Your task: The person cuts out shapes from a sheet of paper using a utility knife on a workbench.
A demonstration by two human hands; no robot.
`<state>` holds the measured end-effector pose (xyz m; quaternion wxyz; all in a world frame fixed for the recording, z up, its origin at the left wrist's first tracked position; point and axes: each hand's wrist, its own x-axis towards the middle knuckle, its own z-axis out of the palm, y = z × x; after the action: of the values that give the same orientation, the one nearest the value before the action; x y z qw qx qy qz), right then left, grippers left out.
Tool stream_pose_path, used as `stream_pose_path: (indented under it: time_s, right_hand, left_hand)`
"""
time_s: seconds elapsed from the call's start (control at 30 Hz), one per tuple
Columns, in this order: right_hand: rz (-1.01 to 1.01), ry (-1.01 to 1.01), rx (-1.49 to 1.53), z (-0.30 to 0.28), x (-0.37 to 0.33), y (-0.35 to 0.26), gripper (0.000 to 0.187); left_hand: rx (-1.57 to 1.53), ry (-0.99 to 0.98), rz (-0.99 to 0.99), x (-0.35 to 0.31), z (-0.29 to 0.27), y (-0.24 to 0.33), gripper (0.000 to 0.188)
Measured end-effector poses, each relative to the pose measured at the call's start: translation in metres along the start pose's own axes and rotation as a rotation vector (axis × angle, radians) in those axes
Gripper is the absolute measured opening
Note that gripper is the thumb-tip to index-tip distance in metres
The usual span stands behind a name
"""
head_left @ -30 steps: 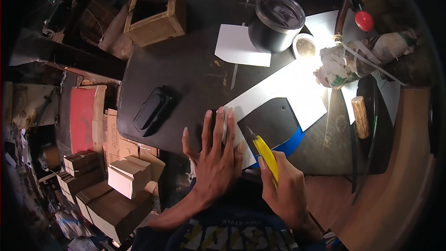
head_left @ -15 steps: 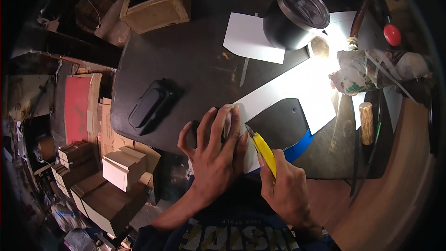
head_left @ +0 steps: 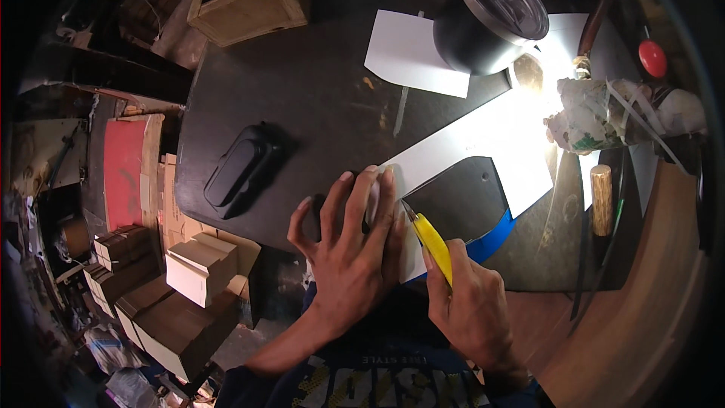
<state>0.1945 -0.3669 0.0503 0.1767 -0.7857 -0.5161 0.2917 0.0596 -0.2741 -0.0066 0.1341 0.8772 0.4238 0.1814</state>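
Observation:
My right hand (head_left: 472, 302) is closed round a yellow utility knife (head_left: 432, 244). The knife's tip meets the inner edge of a white sheet (head_left: 438, 149), just right of my left fingers. My left hand (head_left: 349, 249) presses down on the near end of that sheet, fingers spread; something pale shows between two fingers, too hidden to name. A dark area with a small round hole lies inside the sheet's curved cut-out. Along its near side runs a blue strip (head_left: 492, 240), partly behind my right hand.
A black lidded tumbler (head_left: 479, 38) stands on another white sheet (head_left: 408, 45). Bright light falls beside a wrapped bundle (head_left: 593, 117). A wooden handle (head_left: 601, 200), black case (head_left: 245, 170) and wooden box (head_left: 253, 7) surround the work. Cardboard boxes (head_left: 177, 313) are stacked lower left.
The knife and my right hand have shifted slightly to the right and down in view. My left hand keeps pressing on the sheet. The whole view has tilted a little.

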Motion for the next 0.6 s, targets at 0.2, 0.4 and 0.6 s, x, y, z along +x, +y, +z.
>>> stream_pose_path:
  time_s: [0.2, 0.4, 0.6]
  right_hand:
    - [0.092, -0.091, -0.142, -0.008, 0.000, -0.017, 0.026]
    - [0.176, 0.147, 0.236, -0.032, -0.028, 0.011, 0.020]
    - [0.001, 0.390, 0.033, -0.045, -0.007, 0.049, 0.035]
  left_hand:
    - [0.058, -0.017, -0.003, 0.000, -0.002, 0.003, 0.043]
    - [0.024, -0.084, 0.074, 0.009, -0.006, -0.006, 0.045]
    - [-0.050, -0.390, 0.746, 0.085, -0.012, -0.052, 0.059]
